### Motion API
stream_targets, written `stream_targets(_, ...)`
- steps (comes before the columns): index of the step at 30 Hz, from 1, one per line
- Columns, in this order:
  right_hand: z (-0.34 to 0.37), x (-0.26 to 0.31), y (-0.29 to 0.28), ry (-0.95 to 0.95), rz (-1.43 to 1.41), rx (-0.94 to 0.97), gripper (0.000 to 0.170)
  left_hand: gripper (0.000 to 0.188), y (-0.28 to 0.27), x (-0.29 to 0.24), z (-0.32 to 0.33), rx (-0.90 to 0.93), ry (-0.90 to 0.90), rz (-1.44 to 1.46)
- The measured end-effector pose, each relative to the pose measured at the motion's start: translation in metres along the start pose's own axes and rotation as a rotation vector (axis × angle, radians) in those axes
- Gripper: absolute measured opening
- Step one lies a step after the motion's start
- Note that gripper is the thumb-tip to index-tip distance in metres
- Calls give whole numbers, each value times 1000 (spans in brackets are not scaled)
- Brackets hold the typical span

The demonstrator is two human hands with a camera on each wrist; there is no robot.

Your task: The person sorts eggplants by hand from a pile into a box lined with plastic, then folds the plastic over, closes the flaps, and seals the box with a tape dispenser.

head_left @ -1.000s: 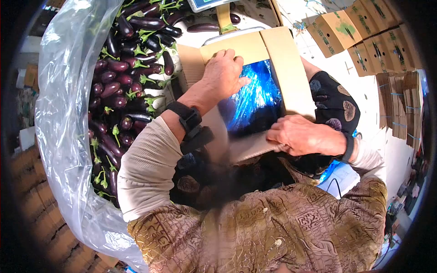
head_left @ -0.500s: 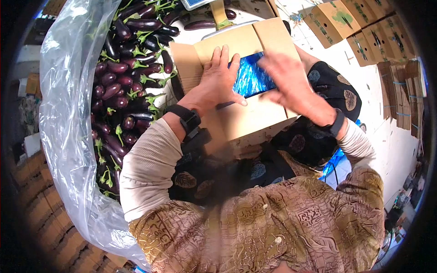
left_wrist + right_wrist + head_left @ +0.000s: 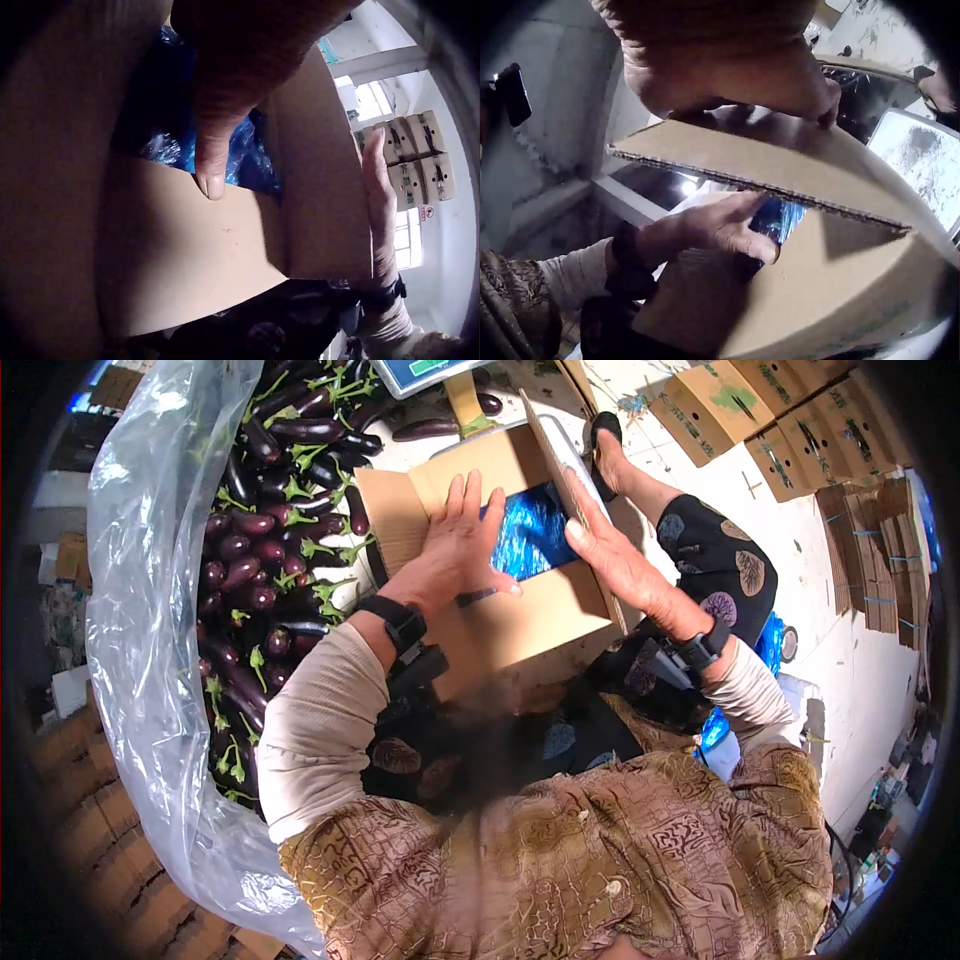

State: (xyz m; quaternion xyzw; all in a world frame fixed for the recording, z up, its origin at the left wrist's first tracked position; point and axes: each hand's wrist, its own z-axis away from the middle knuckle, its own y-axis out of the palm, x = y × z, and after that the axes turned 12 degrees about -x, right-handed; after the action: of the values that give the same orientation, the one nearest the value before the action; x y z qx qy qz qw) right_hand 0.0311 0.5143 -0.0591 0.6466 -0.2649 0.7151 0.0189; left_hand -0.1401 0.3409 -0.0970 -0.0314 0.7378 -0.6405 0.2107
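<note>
In the head view a cardboard box (image 3: 390, 520) holds shiny blue plastic film (image 3: 532, 538). My left hand (image 3: 455, 555) lies spread on it, with straight fingers over the far flap (image 3: 505, 465) and the thumb at the edge of the near flap (image 3: 545, 618). The left wrist view shows that thumb's tip against the near flap (image 3: 195, 247). Flat along the outer side of the raised right flap (image 3: 545, 445) is my right hand (image 3: 625, 565), its fingers extended. Above that flap's cut edge (image 3: 780, 191), the right wrist view shows part of the same hand (image 3: 735, 82).
Many eggplants (image 3: 265, 550) lie on the left beside clear plastic sheeting (image 3: 150, 610). A scale display (image 3: 425, 368) stands beyond the box. Cardboard boxes (image 3: 720, 405) and flattened cardboard (image 3: 870, 560) sit at the right. A patterned trouser leg (image 3: 730, 560) is right of the box.
My right hand has left the near flap and crossed to the right flap, which now stands raised. The near flap has folded inward over the film. My left hand has spread flatter.
</note>
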Motion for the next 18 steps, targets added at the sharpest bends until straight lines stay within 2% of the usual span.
stream_targets(3,4,-14,17,-80,137,-14,82,132,6,2,4,21,3,-17)
stream_targets(4,6,-18,33,-272,413,-14,79,126,8,2,5,11,2,-27)
stream_targets(5,18,-18,47,-347,819,37,75,120,9,5,0,-7,4,-44)
stream_targets(6,18,-20,52,-406,781,-8,73,107,2,0,-1,26,-24,-71)
stream_targets(7,18,-23,58,-464,739,-50,71,107,-5,3,-1,31,-23,-77)
stream_targets(8,14,-25,59,-472,731,-51,71,99,-12,10,0,30,42,-27)
stream_targets(9,11,-28,58,-419,730,-105,70,92,-20,14,1,34,101,28)
stream_targets(10,8,-30,55,-366,729,-158,69,77,-39,12,-5,218,27,80)
stream_targets(11,7,-33,49,-304,870,-159,72,77,-57,11,-7,222,22,78)
stream_targets(13,4,-31,36,-130,809,-141,77,71,-84,19,-5,-114,-160,193)
stream_targets(14,4,-35,35,-124,813,-142,77,69,-84,35,4,-423,-178,55)
stream_targets(15,4,-42,36,-91,643,-164,79,66,-82,48,12,-732,-196,-87)
stream_targets(16,1,-48,37,-63,469,-186,82,64,-83,49,16,-803,-432,69)
stream_targets(17,-1,-52,38,-68,464,-184,82,61,-68,67,25,-726,-759,202)
stream_targets(18,-1,-57,40,-78,405,-202,83,61,-38,95,37,-635,-838,647)
